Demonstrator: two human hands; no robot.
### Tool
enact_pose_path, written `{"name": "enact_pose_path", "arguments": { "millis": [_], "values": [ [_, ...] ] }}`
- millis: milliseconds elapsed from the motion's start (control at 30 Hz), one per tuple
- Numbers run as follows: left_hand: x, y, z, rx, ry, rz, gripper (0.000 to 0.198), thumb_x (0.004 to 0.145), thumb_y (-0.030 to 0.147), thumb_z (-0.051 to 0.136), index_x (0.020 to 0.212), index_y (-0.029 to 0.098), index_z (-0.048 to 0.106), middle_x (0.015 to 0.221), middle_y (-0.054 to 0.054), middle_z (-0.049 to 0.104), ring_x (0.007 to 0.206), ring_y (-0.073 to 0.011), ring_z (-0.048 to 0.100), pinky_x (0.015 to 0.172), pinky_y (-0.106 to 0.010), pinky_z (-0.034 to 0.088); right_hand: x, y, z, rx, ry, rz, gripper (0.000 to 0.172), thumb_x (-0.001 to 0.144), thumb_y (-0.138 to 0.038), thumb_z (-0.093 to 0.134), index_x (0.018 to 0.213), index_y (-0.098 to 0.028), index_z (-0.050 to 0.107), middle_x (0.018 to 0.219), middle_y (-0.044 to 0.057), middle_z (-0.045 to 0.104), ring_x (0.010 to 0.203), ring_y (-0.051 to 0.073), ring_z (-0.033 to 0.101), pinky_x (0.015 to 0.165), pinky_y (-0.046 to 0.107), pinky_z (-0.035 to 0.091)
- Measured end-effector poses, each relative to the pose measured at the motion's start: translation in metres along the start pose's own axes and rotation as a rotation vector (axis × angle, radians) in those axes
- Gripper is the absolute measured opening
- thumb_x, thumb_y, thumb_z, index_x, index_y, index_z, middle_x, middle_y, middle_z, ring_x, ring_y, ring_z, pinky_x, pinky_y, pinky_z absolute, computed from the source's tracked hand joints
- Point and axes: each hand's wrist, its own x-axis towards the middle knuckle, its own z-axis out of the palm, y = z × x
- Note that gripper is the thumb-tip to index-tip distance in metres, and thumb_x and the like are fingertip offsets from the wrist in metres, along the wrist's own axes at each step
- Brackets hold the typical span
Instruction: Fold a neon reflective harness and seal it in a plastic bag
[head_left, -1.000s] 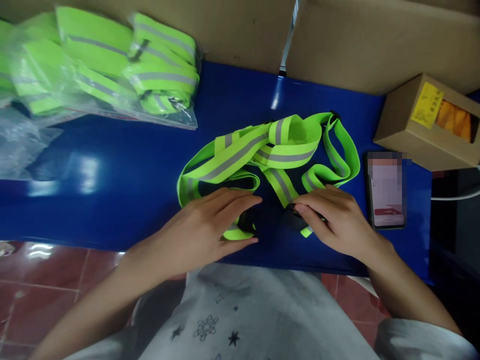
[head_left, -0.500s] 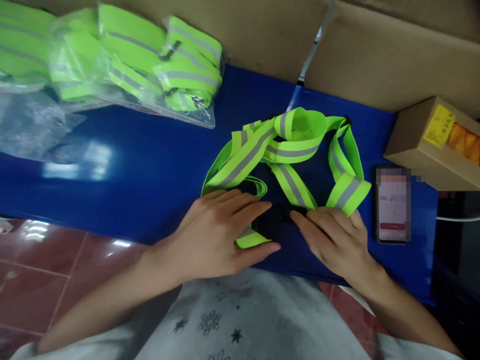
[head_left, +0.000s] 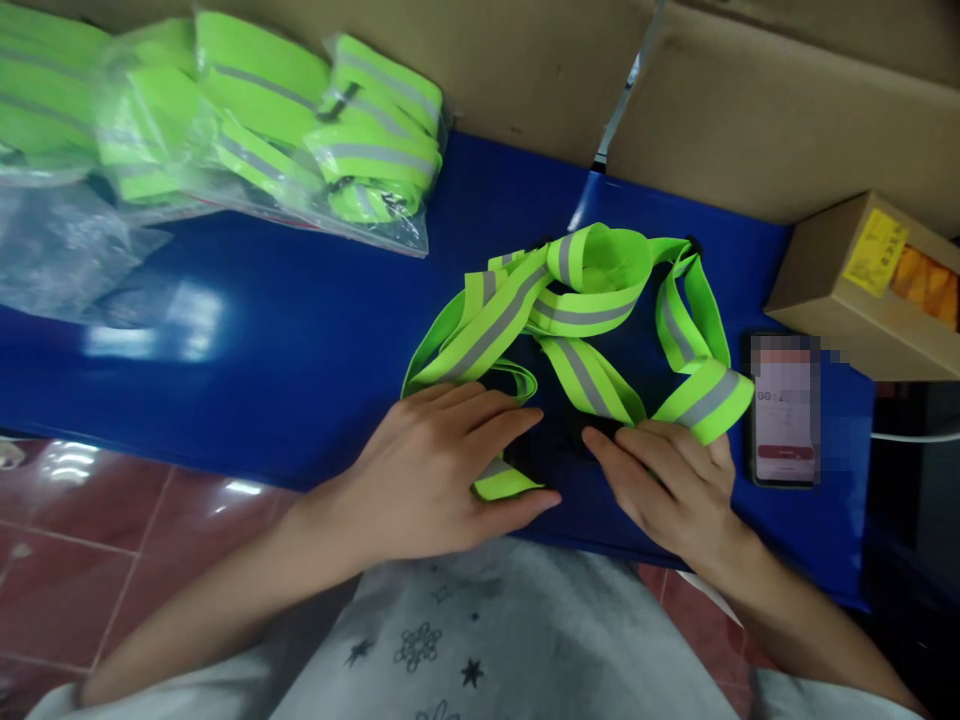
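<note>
A neon-green reflective strap harness (head_left: pixel 495 325) with grey stripes lies in loops in front of me. My left hand (head_left: pixel 450 465) is over its near left part, fingers curled round the strap, thumb and forefinger apart. A short strap end shows between them. My right hand (head_left: pixel 667 475) is closed on the strap at the near right, with a black buckle piece (head_left: pixel 600 430) by its fingertips. Part of that piece is hidden by the fingers. A gap separates the two hands. A small black fitting (head_left: pixel 694 245) sits at the far right of the harness.
Bagged green reflective straps (head_left: pixel 375 145) lie at the back left, beside clear plastic bags (head_left: pixel 67 250). A phone (head_left: pixel 784 415) lies right of my right hand on the blue table (head_left: pixel 300 340). Behind it stands an open carton (head_left: pixel 817 260) with orange contents. Large cardboard boxes (head_left: pixel 525 70) line the back.
My right hand's strap loop has shifted slightly right and down toward the phone, and more of the black buckle piece shows. My left hand has hardly moved.
</note>
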Motion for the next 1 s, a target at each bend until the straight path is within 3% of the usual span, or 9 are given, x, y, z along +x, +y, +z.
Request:
{"name": "enact_pose_path", "arguments": {
  "millis": [133, 333, 633, 733, 800, 900, 1000],
  "values": [
    [-0.001, 0.000, 0.004, -0.004, -0.008, 0.006, 0.051, 0.092, 0.056, 0.070, 0.118, 0.011, 0.073, 0.106, -0.010, 0.078, 0.091, -0.0249, 0.077, 0.076, -0.040, 0.064, 0.007, -0.001, -0.004, 0.009, -0.023, -0.085, 0.029, 0.097, -0.007, 0.062, 0.118, -0.023, 0.074, 0.090, 0.001, 0.076, 0.088, 0.017, 0.066, 0.077, 0.034, 0.043],
    [-0.002, 0.005, 0.015, -0.053, -0.025, 0.012, 0.064, 0.093, 0.057, 0.069, 0.134, 0.008, 0.062, 0.112, -0.012, 0.077, 0.101, -0.0260, 0.075, 0.085, -0.040, 0.063, 0.008, -0.003, -0.009, 0.011, -0.042, -0.139, 0.025, 0.098, -0.006, 0.059, 0.110, -0.019, 0.076, 0.089, 0.002, 0.076, 0.088, 0.017, 0.064, 0.077, 0.033, 0.043],
    [0.002, 0.010, 0.018, -0.060, -0.088, 0.021, 0.060, 0.097, 0.055, 0.065, 0.140, 0.015, 0.055, 0.117, -0.010, 0.076, 0.106, -0.0239, 0.074, 0.088, -0.037, 0.060, 0.005, -0.007, -0.009, 0.070, -0.075, -0.112, 0.026, 0.100, -0.015, 0.061, 0.122, -0.023, 0.073, 0.099, 0.001, 0.078, 0.093, 0.016, 0.067, 0.072, 0.034, 0.040],
    [0.003, 0.009, 0.012, -0.008, -0.082, 0.026, 0.052, 0.098, 0.049, 0.064, 0.138, 0.016, 0.057, 0.118, -0.011, 0.075, 0.106, -0.0245, 0.074, 0.089, -0.038, 0.059, 0.003, 0.000, -0.019, 0.119, -0.116, -0.140, 0.026, 0.099, -0.022, 0.065, 0.124, -0.025, 0.072, 0.105, 0.003, 0.078, 0.098, 0.019, 0.068, 0.078, 0.036, 0.046],
    [0.001, 0.008, 0.008, 0.021, -0.108, 0.017, 0.046, 0.097, 0.042, 0.065, 0.134, 0.015, 0.059, 0.120, -0.011, 0.075, 0.107, -0.0255, 0.073, 0.090, -0.040, 0.059, -0.001, 0.010, -0.028, 0.199, -0.069, -0.104, 0.029, 0.097, -0.030, 0.071, 0.126, -0.027, 0.072, 0.102, 0.004, 0.077, 0.093, 0.022, 0.069, 0.082, 0.039, 0.050],
    [-0.003, 0.010, 0.004, 0.095, -0.150, 0.015, 0.042, 0.094, 0.034, 0.065, 0.132, 0.015, 0.061, 0.120, -0.011, 0.075, 0.109, -0.0280, 0.071, 0.094, -0.045, 0.057, -0.006, 0.024, -0.035, 0.258, 0.135, 0.064, 0.033, 0.102, -0.040, 0.061, 0.132, -0.029, 0.070, 0.096, 0.007, 0.072, 0.084, 0.024, 0.068, 0.079, 0.043, 0.054],
    [-0.008, 0.014, 0.005, 0.226, -0.133, 0.033, 0.040, 0.092, 0.029, 0.063, 0.129, 0.015, 0.063, 0.120, -0.012, 0.074, 0.112, -0.0308, 0.069, 0.108, -0.059, 0.049, -0.006, 0.030, -0.029, 0.245, 0.281, 0.118, 0.038, 0.104, -0.033, 0.055, 0.138, -0.026, 0.068, 0.098, 0.009, 0.070, 0.087, 0.026, 0.068, 0.078, 0.044, 0.055]
  ]
}}
